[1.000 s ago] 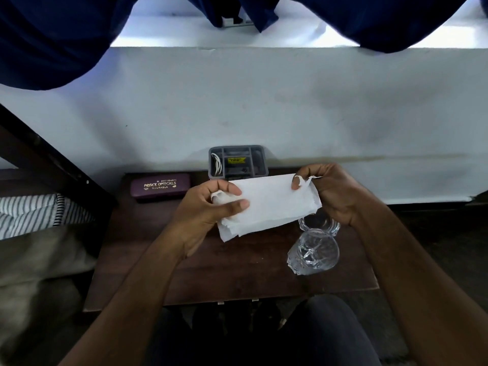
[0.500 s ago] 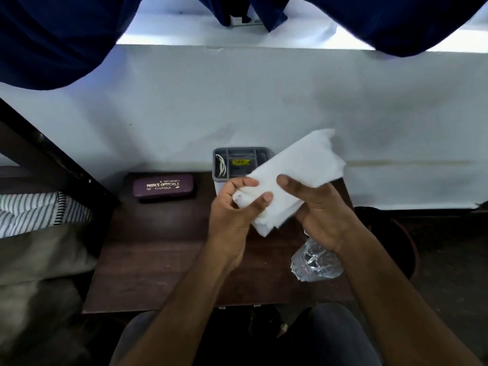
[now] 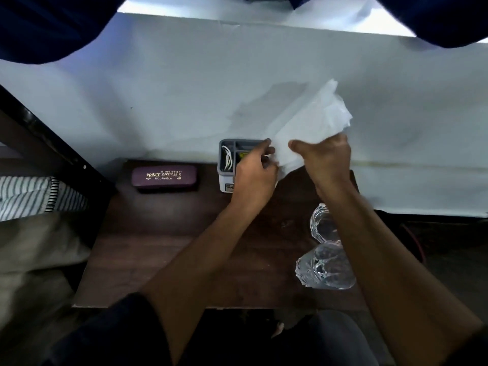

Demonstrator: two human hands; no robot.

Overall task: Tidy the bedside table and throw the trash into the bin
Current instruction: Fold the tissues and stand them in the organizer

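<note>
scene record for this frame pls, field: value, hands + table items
surface: dark wooden bedside table against a white wall
left hand: pinching the lower end of the white tissue
right hand: gripping the tissue, which sticks up above it
tissue state: crumpled, held off the table
glasses case: purple, closed, back left of table
organizer: grey, compartmented, white cable inside, partly behind left hand
glass tumblers: two, clear, right side, under right forearm
bin: not clearly visible
</note>
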